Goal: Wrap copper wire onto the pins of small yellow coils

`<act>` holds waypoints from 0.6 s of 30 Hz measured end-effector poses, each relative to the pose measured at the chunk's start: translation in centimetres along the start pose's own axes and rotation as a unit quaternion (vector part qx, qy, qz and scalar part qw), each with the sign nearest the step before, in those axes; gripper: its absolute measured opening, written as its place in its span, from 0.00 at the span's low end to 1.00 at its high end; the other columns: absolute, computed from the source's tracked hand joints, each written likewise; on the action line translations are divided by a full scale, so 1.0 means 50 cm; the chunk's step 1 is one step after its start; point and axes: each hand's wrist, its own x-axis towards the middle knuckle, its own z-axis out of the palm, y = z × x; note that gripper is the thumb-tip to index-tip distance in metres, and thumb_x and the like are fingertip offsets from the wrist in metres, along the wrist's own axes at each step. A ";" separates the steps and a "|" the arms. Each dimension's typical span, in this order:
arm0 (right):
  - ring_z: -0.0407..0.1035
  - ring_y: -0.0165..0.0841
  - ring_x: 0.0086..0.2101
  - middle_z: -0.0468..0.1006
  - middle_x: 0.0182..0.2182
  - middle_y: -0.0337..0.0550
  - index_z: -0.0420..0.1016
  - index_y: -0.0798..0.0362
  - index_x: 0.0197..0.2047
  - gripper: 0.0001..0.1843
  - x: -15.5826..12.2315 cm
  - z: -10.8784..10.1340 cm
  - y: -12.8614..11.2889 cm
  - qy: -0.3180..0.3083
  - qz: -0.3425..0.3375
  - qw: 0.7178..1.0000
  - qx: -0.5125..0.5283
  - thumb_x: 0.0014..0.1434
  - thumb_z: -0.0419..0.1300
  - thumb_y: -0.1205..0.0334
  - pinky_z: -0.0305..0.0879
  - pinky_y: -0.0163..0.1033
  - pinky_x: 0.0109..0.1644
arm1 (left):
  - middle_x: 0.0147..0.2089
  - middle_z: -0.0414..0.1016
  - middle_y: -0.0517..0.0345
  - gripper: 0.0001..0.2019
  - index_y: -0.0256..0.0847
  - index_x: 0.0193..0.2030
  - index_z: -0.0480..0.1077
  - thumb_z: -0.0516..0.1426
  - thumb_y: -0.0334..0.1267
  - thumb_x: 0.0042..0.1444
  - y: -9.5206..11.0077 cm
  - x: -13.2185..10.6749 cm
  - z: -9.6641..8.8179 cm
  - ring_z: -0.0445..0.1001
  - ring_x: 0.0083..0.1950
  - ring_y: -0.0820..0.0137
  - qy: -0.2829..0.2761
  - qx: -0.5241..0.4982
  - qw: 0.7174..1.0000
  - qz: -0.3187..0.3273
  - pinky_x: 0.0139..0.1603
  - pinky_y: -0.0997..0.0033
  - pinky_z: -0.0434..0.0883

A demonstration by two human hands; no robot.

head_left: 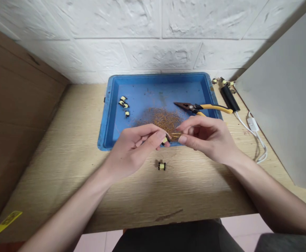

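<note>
My left hand (134,148) pinches a small yellow-and-black transformer bobbin (164,140) between thumb and fingers, above the front rim of a blue plastic tray (158,75). My right hand (205,138) pinches a thin yellow strand (176,134) whose far end reaches the bobbin. Just behind my hands lies a tangled pile of copper wire clippings (163,120) in the tray. Yellow-handled pliers (202,108) rest at the tray's right side. Several similar bobbins (123,104) sit at the tray's left, and another bobbin (161,166) stands on the wooden desk (63,168) below my hands.
A black cylinder (230,98) with a white cable (252,127) and a few more bobbins (222,81) lie right of the tray. A white brick-patterned wall (153,38) stands behind, with cardboard (18,122) at left and a pale panel (279,94) at right.
</note>
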 end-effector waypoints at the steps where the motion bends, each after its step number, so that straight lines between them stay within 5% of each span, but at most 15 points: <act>1: 0.60 0.26 0.25 0.72 0.25 0.32 0.85 0.48 0.39 0.06 -0.001 -0.001 0.001 -0.001 -0.002 1.000 -0.003 0.57 0.75 0.63 0.55 0.36 0.28 | 0.33 0.84 0.64 0.13 0.44 0.35 0.81 0.57 0.41 0.69 -0.001 0.000 -0.001 0.78 0.34 0.73 -0.005 0.002 1.000 0.002 0.35 0.76 0.73; 18: 0.62 0.23 0.25 0.78 0.29 0.36 0.86 0.52 0.37 0.01 0.001 -0.005 0.011 -0.022 -0.051 0.998 -0.021 0.62 0.72 0.65 0.56 0.33 0.26 | 0.34 0.82 0.70 0.12 0.45 0.37 0.80 0.57 0.38 0.71 0.010 0.002 -0.009 0.75 0.34 0.77 -0.043 0.051 0.998 0.011 0.38 0.78 0.68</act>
